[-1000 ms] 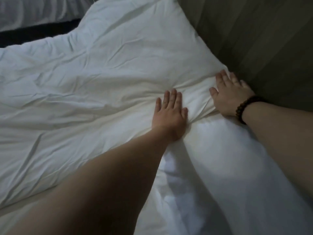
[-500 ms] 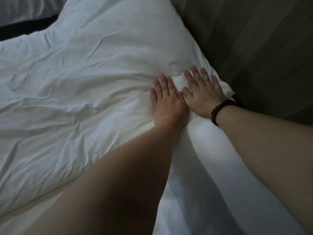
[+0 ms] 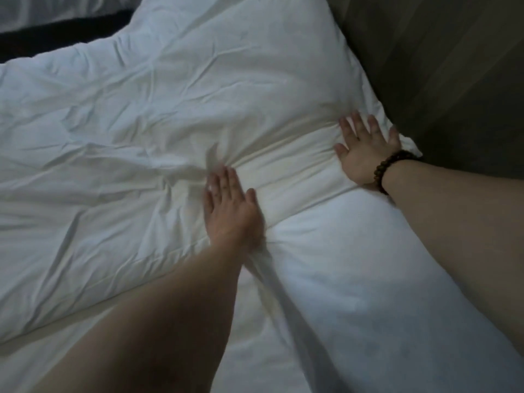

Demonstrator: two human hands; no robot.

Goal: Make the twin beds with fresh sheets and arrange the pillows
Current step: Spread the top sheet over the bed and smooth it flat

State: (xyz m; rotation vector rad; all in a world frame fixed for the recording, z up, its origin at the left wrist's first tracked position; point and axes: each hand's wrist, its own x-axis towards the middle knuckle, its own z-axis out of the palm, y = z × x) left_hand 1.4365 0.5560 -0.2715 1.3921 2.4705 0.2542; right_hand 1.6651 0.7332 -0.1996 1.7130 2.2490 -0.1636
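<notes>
Duvet (image 3: 136, 103), white and heavily creased, covers most of the bed and fills the left and centre of our view. Its far corner reaches the top edge beside the dark panel (image 3: 442, 69) on the right. We see a flatter folded band (image 3: 292, 168) of the duvet running between the 2 hands.

Left hand (image 3: 231, 207) lies palm down on the duvet at the band's left end, fingers straight and close together, grasping nothing, just pressing. Fabric bunches into creases ahead of its fingertips and at its wrist, and the hand looks slightly blurred.

Right hand (image 3: 364, 154) lies palm down at the band's right end, near the duvet's edge by the dark panel. Its fingers are spread and straight, also released and pressing flat. A dark beaded bracelet (image 3: 392, 170) sits on the right wrist. The 2 hands are well apart.

We read the smooth white mound at lower right as a pillow (image 3: 374, 268), touching the band's near edge, with the right forearm above it. A taut fold of cloth runs from the left wrist toward the bottom.

Top left we see 1 more white bed (image 3: 51, 7), set off by a dark gap (image 3: 62, 38)
</notes>
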